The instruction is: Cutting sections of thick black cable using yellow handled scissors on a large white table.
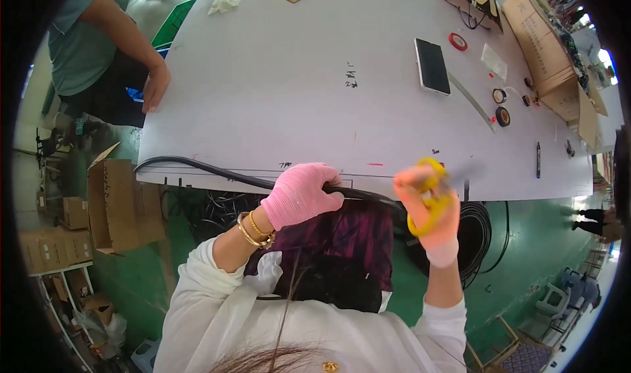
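Note:
My left hand (302, 194), in a pink glove, is closed around a black cable (227, 172) at the front edge of the white table (263, 84). To the left the cable lies along the table edge; on the right it runs toward my other hand. My right hand (444, 223), in an orange glove, holds scissors with yellow handles (417, 226). Their blades point right over the table edge and are smeared by motion. Whether the scissors touch the cable cannot be seen.
A phone (432, 67), red tape roll (458, 41), black tape roll (503, 116), marker (538, 160) and cardboard box (542, 47) lie toward the right. Coiled black cable (476, 241) hangs below the table. At the far left, a person's hand (156, 87) rests on the edge.

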The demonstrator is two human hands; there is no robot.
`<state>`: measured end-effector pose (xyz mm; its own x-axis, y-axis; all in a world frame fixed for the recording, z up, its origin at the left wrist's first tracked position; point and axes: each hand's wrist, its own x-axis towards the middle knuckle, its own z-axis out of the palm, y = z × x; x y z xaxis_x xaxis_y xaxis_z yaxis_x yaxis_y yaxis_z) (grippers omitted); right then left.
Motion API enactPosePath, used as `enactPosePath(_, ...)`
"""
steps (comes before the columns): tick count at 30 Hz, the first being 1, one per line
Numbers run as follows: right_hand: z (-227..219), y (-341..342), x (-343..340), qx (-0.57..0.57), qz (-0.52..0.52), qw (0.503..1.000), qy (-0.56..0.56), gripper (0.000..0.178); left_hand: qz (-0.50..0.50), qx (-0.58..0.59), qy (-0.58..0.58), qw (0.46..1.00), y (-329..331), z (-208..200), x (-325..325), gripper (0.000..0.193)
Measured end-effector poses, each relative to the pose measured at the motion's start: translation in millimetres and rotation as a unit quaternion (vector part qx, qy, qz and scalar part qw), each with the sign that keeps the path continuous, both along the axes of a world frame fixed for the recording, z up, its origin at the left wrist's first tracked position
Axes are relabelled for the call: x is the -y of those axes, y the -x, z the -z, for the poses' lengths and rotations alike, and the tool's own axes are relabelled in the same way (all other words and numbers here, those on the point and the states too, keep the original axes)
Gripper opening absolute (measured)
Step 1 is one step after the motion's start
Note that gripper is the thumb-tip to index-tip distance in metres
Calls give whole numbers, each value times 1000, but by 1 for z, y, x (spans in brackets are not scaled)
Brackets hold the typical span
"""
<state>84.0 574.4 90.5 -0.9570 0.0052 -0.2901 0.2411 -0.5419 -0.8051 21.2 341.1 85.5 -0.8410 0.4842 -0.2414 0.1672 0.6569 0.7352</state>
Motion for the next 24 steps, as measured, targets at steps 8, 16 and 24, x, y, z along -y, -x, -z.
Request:
enactPosePath(8,48,-128,47,70,-205,944,-249,26,-10,94,-78,992,-14,-27,-2,20)
enactPosePath(16,58,-133,67,-37,-179,935,-305,48,3,112,-94,989,-37,-32,-15,17)
enactPosePath(24,56,-137,65,-26,-167,937,-305,43,-11,124,-115,986,-46,-30,-22,17)
